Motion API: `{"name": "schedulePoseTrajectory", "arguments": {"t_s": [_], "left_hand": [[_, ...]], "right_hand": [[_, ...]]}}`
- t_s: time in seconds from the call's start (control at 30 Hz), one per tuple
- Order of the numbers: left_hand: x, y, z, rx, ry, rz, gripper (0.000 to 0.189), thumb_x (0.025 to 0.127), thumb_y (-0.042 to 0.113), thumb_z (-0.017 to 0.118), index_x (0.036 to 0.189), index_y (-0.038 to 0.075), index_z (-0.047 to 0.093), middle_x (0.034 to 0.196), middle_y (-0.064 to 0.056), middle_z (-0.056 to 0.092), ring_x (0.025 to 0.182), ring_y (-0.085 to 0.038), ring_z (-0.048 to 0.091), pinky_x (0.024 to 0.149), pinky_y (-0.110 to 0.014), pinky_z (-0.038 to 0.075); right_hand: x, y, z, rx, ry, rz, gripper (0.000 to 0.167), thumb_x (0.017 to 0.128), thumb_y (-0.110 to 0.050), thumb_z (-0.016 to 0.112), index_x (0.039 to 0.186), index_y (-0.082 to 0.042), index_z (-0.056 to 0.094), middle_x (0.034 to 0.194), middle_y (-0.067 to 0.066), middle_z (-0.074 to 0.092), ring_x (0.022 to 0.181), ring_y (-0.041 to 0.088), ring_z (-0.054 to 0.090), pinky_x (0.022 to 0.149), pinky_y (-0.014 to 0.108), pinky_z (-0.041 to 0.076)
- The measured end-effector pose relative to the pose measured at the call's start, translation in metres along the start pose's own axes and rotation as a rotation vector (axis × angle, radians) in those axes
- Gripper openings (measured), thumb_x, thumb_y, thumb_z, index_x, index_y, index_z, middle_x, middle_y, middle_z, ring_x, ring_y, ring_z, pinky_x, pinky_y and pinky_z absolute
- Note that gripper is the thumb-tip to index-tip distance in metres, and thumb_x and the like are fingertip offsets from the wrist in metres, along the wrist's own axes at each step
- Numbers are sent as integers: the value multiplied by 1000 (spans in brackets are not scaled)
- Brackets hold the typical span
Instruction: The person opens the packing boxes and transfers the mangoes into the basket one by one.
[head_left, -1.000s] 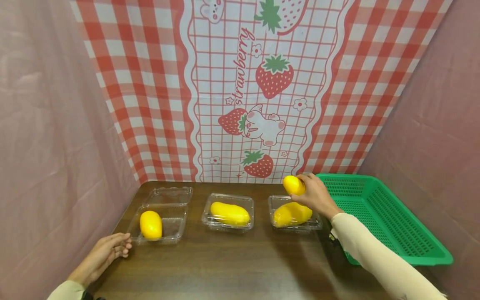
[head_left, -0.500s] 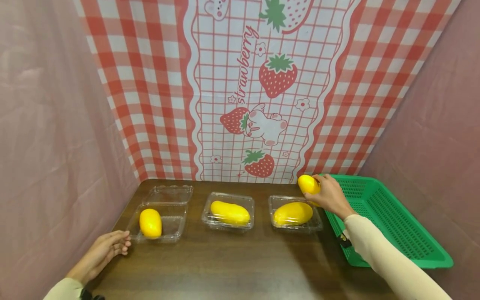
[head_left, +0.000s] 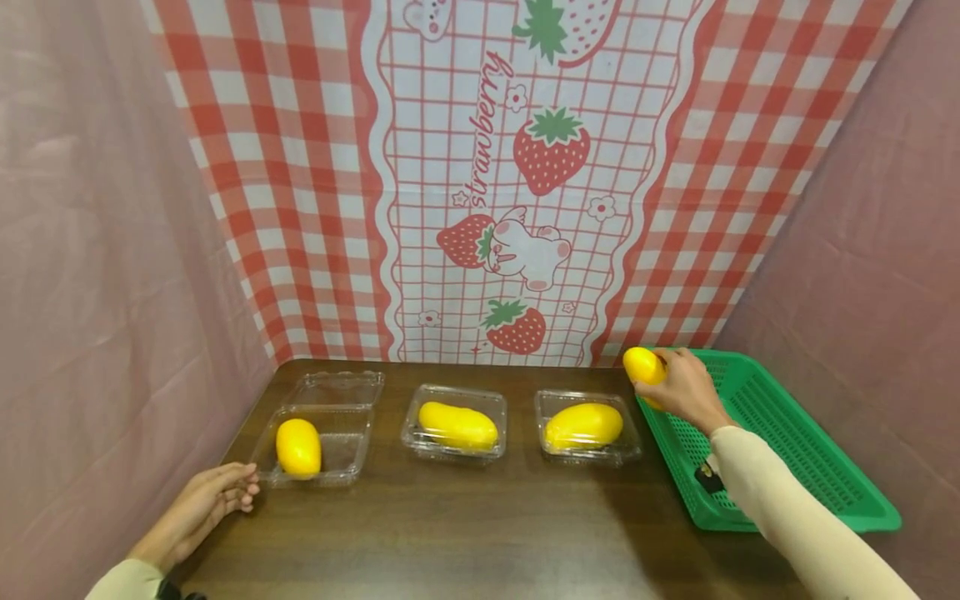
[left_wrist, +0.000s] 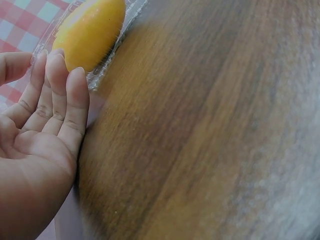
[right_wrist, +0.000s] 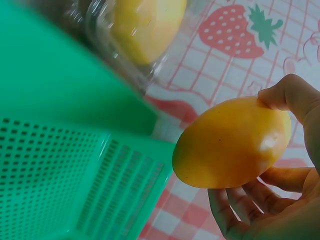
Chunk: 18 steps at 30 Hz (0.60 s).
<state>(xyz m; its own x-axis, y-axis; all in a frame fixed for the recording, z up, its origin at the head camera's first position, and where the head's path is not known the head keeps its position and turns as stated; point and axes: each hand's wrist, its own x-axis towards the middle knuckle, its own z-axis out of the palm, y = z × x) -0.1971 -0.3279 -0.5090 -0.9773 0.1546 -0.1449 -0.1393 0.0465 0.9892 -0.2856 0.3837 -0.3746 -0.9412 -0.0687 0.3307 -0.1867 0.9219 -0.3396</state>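
As the right hand point(head_left: 686, 387) grips, thumb point(right_wrist: 290, 94) and fingers point(right_wrist: 265, 197) flank a mango point(right_wrist: 230, 145).

Yellow fruit point(right_wrist: 231, 144) near a green basket point(right_wrist: 75, 87)

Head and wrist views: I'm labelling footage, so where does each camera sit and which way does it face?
Head: worn on the head, facing forward and down over the table; left hand, right hand and sleeves show.
Left wrist: on that wrist, facing past the left hand toward a yellow fruit in a clear box; only that hand shows.
Right wrist: on that wrist, facing the held fruit and green basket; only the right hand shows.
Head and right wrist share the held fruit and green basket.
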Motion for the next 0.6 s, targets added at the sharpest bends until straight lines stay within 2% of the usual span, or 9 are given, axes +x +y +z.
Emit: {"name": "schedulePoseTrajectory", "arguments": {"t_s": [0.37, 0.6], "left_hand": [[-2, 0, 0, 14, -13, -3, 33, 112, 25, 46, 113, -4, 62, 104, -6, 64, 89, -16, 62, 80, -31, 57], [-2, -1, 0, 0, -27, 22, 31, 112, 22, 45, 112, -4, 63, 103, -6, 65, 88, -15, 63, 79, -31, 58]], "right_hand": [[-4, 33, -13, -8, -9, 32, 65, 87, -25, 78, 129, 18, 55, 108, 33, 61, 86, 38, 53, 64, 43, 49], [-6, 56, -14, -18, -24, 51, 66, 87, -27, 77, 127, 20, 55, 107, 34, 62, 86, 39, 52, 65, 46, 48]]}}
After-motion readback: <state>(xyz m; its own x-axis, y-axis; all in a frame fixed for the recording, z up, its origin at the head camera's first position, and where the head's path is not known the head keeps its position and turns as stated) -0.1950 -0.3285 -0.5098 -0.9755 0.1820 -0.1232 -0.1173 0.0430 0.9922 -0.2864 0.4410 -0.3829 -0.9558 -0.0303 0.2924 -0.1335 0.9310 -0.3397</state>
